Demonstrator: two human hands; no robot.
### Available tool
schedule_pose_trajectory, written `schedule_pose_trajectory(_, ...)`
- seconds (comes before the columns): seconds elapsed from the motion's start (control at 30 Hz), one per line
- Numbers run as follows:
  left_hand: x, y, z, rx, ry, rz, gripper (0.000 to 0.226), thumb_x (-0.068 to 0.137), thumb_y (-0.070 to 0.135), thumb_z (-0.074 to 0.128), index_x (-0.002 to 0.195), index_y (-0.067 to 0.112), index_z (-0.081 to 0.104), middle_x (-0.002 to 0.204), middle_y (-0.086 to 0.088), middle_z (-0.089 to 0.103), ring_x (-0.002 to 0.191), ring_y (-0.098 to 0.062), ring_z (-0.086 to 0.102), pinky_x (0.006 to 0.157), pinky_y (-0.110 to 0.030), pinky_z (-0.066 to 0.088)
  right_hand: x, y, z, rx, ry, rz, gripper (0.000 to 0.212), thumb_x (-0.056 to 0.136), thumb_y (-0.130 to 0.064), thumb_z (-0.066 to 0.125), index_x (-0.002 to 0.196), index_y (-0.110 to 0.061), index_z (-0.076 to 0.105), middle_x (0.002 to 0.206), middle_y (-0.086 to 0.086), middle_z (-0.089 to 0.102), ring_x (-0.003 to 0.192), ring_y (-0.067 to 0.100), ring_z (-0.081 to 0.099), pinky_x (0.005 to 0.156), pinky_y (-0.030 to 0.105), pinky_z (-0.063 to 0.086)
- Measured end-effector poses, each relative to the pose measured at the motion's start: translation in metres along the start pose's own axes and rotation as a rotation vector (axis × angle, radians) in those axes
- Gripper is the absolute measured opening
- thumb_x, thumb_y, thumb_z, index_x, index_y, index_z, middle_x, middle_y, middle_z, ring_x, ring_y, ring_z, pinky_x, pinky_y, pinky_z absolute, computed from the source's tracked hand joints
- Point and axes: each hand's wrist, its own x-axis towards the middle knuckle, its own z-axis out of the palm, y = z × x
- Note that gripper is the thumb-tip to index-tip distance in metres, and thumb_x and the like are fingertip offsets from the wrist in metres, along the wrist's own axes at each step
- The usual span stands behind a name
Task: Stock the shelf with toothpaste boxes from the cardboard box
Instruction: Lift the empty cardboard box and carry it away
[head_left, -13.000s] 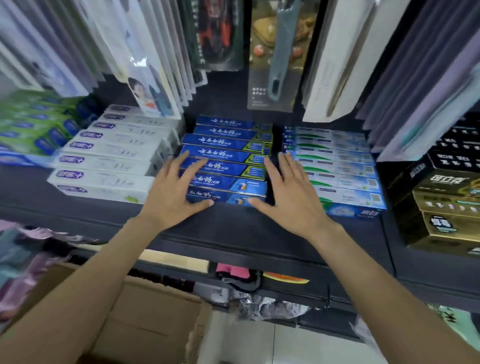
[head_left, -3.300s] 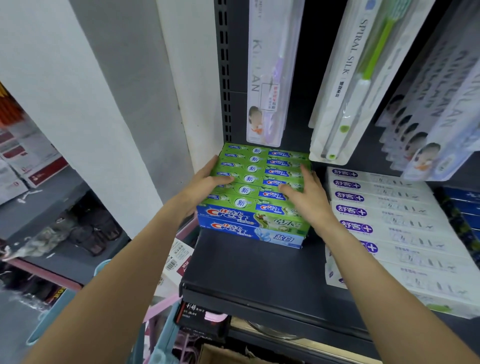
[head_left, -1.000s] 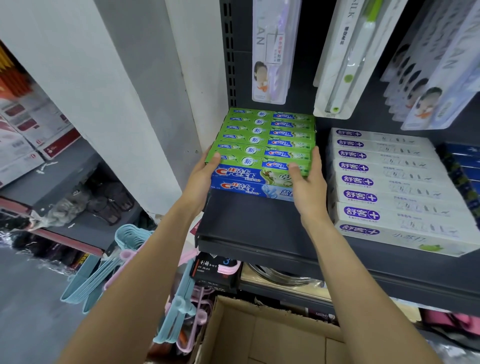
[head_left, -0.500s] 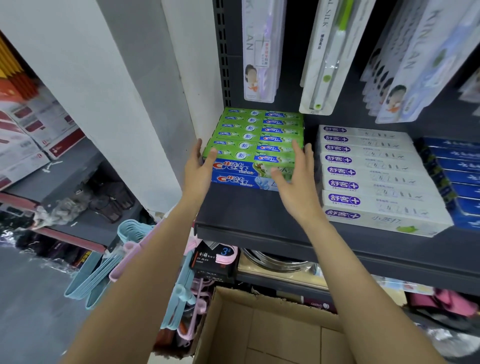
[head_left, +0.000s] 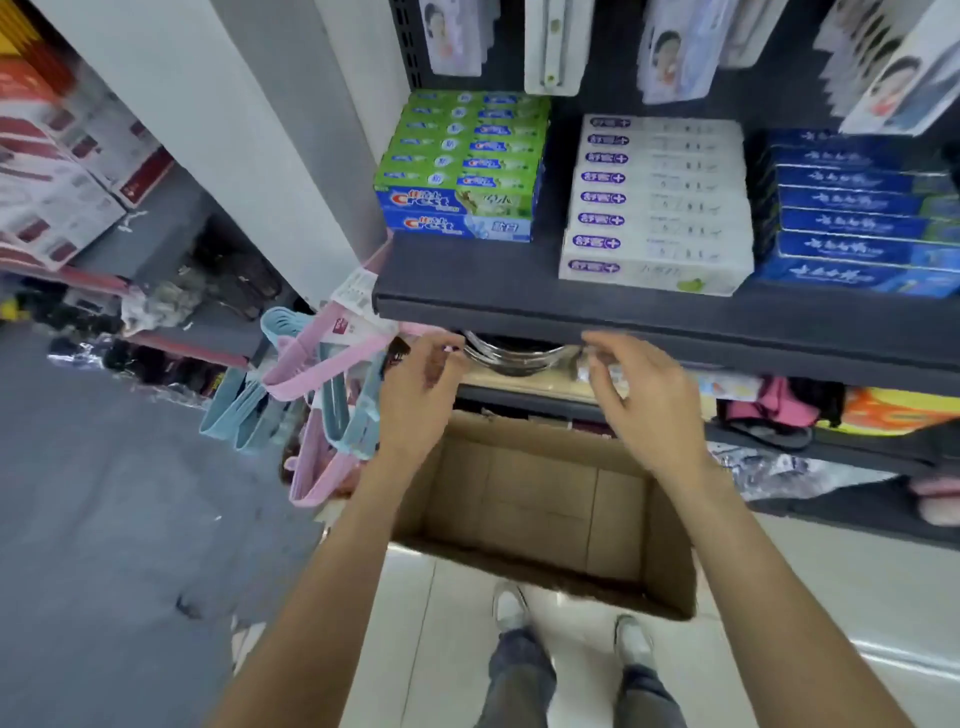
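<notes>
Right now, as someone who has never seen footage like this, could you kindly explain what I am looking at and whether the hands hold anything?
There is no machine here: a person wears a camera on the head, looking forward and down. The left hand and right hand hover, loosely curled, holding nothing, above an open cardboard box on the floor; what shows of its inside looks empty. Above them, the dark shelf carries three stacks of toothpaste boxes: green ones leftmost, white ones in the middle, blue ones rightmost. Toothbrush packs hang above. The person's shoes show below.
</notes>
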Motion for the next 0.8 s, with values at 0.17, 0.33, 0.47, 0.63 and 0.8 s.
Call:
schedule_pose_trajectory(0.17, -0.093, -0.06, 0.048, 0.137, -0.169, -0.362, 0.016, 0.082, 0.022, 0.068, 0.097, 0.02, 0.066, 0.086, -0.002, 0.067, 0.085, -0.022, 0.064, 0.086, -0.025, 0.047, -0.105, 0.059, -0.024, -0.092, -0.397, 0.039, 0.025, 0.09, -0.028, 0.048, 0.106, -0.018, 0.065, 0.086, 0.001, 0.072, 0.072, 0.023, 0.068, 0.056, 0.03, 0.052)
schedule_pose_trajectory(0.33, -0.163, -0.117, 0.105, -0.016, -0.089, -0.763, 0.021, 0.086, 0.009, 0.059, 0.106, 0.004, 0.063, 0.096, -0.01, 0.064, 0.085, -0.025, 0.062, 0.077, -0.031, 0.047, -0.181, 0.133, -0.024, -0.006, -0.706, 0.314, 0.019, 0.089, -0.023, 0.058, 0.107, -0.019, 0.065, 0.1, 0.003, 0.07, 0.086, 0.025, 0.066, 0.076, 0.038, 0.054)
schedule_pose_trajectory(0.47, -0.202, -0.153, 0.146, -0.19, 0.131, -1.061, 0.016, 0.093, 0.016, 0.054, 0.106, 0.009, 0.058, 0.098, -0.009, 0.062, 0.071, -0.015, 0.056, 0.063, -0.024, 0.041, -0.211, 0.185, -0.009, 0.206, -0.641, 0.763, 0.017, 0.088, -0.016, 0.061, 0.104, -0.015, 0.066, 0.104, 0.004, 0.07, 0.088, 0.018, 0.064, 0.083, 0.028, 0.047)
schedule_pose_trajectory(0.63, -0.212, -0.205, 0.189, -0.356, 0.252, -1.189, 0.028, 0.095, 0.018, 0.052, 0.12, 0.007, 0.052, 0.107, -0.009, 0.06, 0.078, -0.019, 0.059, 0.068, -0.027, 0.044, -0.238, 0.232, 0.053, 0.215, -0.672, 1.164, 0.057, 0.087, -0.031, 0.065, 0.135, -0.014, 0.041, 0.134, 0.013, 0.051, 0.119, 0.031, 0.051, 0.093, 0.035, 0.041)
schedule_pose_trajectory(0.8, -0.198, -0.243, 0.222, -0.316, 0.29, -1.207, 0.041, 0.09, 0.023, 0.06, 0.126, 0.012, 0.045, 0.105, -0.007, 0.058, 0.088, -0.022, 0.057, 0.074, -0.031, 0.045, -0.272, 0.249, 0.115, 0.146, -0.802, 1.288, 0.07, 0.087, -0.027, 0.064, 0.141, -0.009, 0.024, 0.132, 0.022, 0.048, 0.117, 0.043, 0.049, 0.095, 0.046, 0.045)
